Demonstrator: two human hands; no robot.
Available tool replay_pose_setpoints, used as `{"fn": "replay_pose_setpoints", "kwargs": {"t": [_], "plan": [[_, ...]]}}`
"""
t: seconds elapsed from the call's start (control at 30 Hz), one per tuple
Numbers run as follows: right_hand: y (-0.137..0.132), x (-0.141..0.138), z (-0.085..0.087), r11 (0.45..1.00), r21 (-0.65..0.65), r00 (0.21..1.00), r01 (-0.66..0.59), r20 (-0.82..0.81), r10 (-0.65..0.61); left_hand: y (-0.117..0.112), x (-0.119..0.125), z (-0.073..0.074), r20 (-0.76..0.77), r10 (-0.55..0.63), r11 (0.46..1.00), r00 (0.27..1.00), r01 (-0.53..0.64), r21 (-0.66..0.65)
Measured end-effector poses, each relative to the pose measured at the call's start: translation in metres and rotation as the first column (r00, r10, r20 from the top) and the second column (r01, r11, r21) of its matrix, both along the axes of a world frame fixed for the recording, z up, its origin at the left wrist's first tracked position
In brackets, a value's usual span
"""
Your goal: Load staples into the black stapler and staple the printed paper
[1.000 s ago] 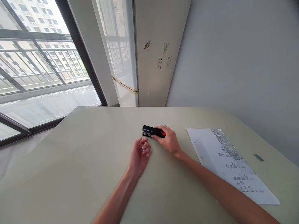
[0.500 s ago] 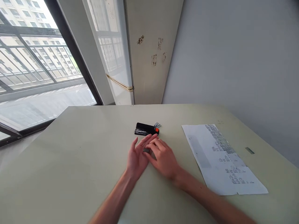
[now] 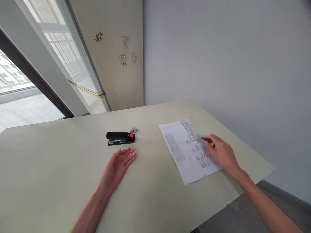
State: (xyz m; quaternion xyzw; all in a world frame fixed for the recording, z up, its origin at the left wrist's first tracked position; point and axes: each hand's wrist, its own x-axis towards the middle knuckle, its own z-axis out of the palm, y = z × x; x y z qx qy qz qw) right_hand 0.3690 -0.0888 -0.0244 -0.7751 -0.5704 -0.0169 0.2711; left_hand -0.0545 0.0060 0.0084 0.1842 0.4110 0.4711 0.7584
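Note:
My left hand [image 3: 119, 165] lies palm up on the table with its fingers stretched out and nothing in it. Just beyond its fingertips is a black stapler [image 3: 119, 136] with an orange-red end piece. Several grey staple strips [image 3: 134, 130] rest against the stapler's far right side. Over the right edge of a printed white sheet of paper [image 3: 178, 168], my right hand [image 3: 222, 152] pinches a small grey staple strip [image 3: 203, 139] between thumb and fingers. Whether that strip touches the paper is hard to tell. More grey strips [image 3: 190, 129] lie in a row along the sheet's upper right edge.
The pale table [image 3: 60, 161] ends at the lower right, above a dark floor [image 3: 233, 213]. A plain wall [image 3: 218, 64] rises along the right side. At the back stands a stained white refrigerator [image 3: 116, 77], with a window [image 3: 14, 77] to its left.
My right hand has left my left palm and moved right to the paper, carrying the staple strip. My left palm is now bare. The camera view has turned right.

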Motion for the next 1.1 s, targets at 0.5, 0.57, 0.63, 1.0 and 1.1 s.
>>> {"fn": "replay_pose_setpoints", "kwargs": {"t": [0.5,0.57,0.63,1.0,1.1], "plan": [[-0.059,0.006,-0.022,0.999,0.016,0.999,-0.028,-0.042,0.029,0.007,-0.008,-0.004,-0.051,-0.124,0.992,0.991,0.125,0.016],[-0.071,-0.005,-0.029,0.998,0.002,0.994,-0.069,-0.08,0.069,0.008,-0.008,-0.004,-0.047,-0.123,0.992,0.991,0.124,0.019],[-0.077,-0.009,-0.036,0.995,-0.006,0.994,-0.1,-0.055,0.099,0.007,-0.008,-0.004,-0.042,-0.127,0.991,0.991,0.129,0.026],[-0.077,-0.004,-0.054,0.97,-0.074,0.968,-0.233,0.073,0.238,0.002,-0.01,-0.005,-0.028,-0.16,0.985,0.987,0.161,0.057],[-0.078,-0.003,-0.057,0.972,-0.061,0.97,-0.227,0.074,0.231,0.001,-0.01,-0.005,-0.019,-0.162,0.984,0.987,0.163,0.068]]}}
